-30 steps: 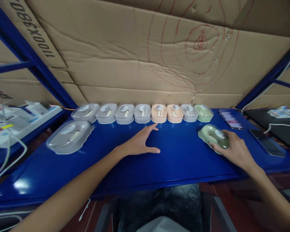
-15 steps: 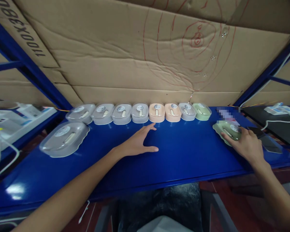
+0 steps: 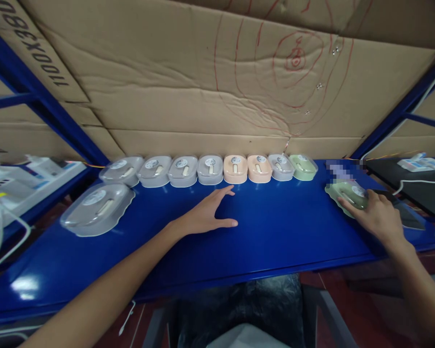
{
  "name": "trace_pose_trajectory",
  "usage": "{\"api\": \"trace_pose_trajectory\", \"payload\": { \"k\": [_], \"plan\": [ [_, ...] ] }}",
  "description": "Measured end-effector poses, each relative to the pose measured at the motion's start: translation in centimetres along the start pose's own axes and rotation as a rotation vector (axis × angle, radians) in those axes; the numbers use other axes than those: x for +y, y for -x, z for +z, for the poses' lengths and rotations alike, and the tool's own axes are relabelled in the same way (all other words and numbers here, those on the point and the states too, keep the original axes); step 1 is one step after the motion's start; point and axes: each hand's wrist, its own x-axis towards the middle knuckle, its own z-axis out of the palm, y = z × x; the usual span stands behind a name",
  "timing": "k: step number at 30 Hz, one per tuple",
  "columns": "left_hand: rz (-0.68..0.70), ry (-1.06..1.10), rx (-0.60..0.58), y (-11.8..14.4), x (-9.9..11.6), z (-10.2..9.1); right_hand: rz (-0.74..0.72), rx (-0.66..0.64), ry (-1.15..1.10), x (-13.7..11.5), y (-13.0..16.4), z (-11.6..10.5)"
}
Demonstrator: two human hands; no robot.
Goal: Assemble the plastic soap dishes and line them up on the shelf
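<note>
On the blue shelf [image 3: 275, 237], left hand [image 3: 206, 215] flat, right hand [image 3: 379, 217] seemingly gripping green box [image 3: 344, 193]

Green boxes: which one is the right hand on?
The right hand grips the loose green box near the shelf's right end. The other green box ends the back row, untouched.

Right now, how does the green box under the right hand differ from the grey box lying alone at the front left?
The green box is opaque green; the grey box is translucent grey. The right hand rests on the green box; no hand touches the grey box. Both lie in front of the back row, lids on, each bearing a round label.
</note>
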Motion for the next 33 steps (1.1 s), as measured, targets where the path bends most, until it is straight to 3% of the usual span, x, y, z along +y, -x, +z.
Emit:
{"api": "trace_pose_trajectory", "payload": {
  "k": [19,33],
  "plan": [
    [0.027,-0.02,0.002,0.0,-0.4,0.1,0.026,-0.026,0.024,1.2,-0.1,0.1],
    [0.026,-0.024,0.005,0.0,-0.2,0.0,0.004,0.031,-0.011,1.4,1.0,-0.1]
  ]
}}
